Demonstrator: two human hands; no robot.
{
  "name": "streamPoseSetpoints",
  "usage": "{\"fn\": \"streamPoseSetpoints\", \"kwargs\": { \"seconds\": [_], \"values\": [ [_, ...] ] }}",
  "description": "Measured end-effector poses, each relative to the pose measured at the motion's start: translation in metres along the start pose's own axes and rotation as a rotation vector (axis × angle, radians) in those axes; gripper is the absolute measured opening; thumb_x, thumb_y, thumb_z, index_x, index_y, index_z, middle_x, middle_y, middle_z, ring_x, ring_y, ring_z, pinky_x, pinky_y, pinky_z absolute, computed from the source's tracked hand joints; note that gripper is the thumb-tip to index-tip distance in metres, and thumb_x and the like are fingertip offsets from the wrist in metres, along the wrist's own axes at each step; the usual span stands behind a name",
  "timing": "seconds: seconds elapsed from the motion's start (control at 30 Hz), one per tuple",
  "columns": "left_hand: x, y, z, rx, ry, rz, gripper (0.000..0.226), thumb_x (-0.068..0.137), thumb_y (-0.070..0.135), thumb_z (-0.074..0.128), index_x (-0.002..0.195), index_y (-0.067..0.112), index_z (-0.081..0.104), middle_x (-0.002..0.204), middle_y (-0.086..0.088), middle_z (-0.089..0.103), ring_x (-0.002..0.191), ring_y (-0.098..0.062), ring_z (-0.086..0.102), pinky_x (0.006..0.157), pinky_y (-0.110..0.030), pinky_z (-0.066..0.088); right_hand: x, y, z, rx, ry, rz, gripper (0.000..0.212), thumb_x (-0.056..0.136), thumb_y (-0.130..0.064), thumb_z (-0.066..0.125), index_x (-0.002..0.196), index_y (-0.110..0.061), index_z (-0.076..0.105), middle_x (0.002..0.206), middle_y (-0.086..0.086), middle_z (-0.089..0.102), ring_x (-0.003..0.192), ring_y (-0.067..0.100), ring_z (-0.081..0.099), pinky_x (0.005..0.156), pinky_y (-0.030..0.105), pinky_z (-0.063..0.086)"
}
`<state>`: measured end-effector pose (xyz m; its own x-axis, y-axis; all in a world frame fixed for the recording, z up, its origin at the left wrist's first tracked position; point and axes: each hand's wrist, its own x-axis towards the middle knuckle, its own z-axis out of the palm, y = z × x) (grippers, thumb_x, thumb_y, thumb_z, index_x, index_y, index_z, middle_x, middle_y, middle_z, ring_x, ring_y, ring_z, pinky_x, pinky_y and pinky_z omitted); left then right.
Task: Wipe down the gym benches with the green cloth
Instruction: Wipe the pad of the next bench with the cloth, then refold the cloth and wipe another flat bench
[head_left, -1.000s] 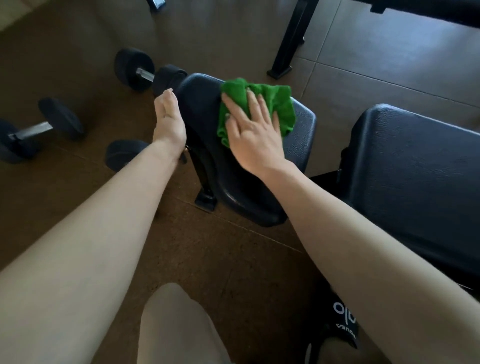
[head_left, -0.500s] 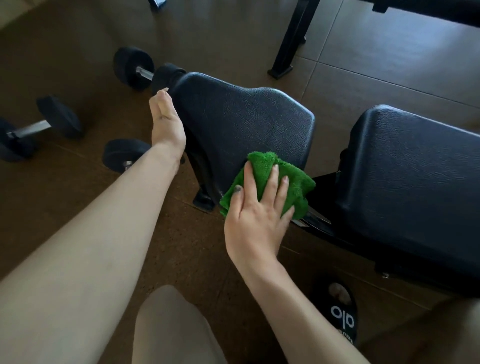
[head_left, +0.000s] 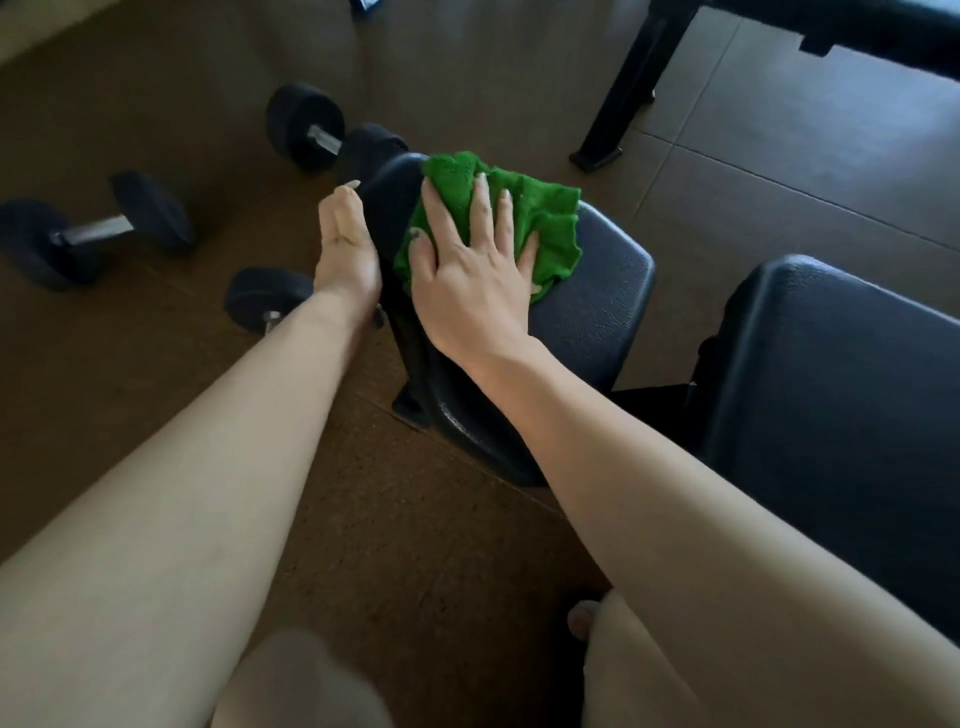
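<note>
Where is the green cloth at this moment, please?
In the head view, the green cloth lies at the far end of the smaller bench pad, pressed flat under the right hand, with the left hand just beside it.

a gym: padded black benches (head_left: 597, 312), dumbbells (head_left: 98, 228) lying on a brown rubber floor (head_left: 415, 545).

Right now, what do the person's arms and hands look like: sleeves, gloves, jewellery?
Both forearms are bare, no sleeves in view. Left hand and right hand: no gloves, rings, watch or wristbands visible. Fingernails are long, and the right thumbnail looks dark.
</note>
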<state>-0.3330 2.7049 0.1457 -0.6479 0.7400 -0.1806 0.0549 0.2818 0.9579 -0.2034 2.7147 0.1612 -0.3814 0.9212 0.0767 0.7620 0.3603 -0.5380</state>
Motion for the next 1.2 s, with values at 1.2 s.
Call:
{"fn": "streamPoseSetpoints", "kwargs": {
  "seconds": [1.2],
  "values": [
    [-0.107,0.507,-0.175,0.25,-0.689,-0.592,0.042,0.089,0.023,0.076,0.128,0.022,0.06,0.119,-0.005,0.076,0.112,-0.023,0.072,0.108,-0.045,0.051,0.04,-0.239,-0.436,1.647,-1.001,0.737,0.061,0.1,-0.043,0.063,0.149,-0.008,0.052,0.149,0.021,0.055,0.14,0.04,0.051,0.121,0.058,0.033]
  ]
}}
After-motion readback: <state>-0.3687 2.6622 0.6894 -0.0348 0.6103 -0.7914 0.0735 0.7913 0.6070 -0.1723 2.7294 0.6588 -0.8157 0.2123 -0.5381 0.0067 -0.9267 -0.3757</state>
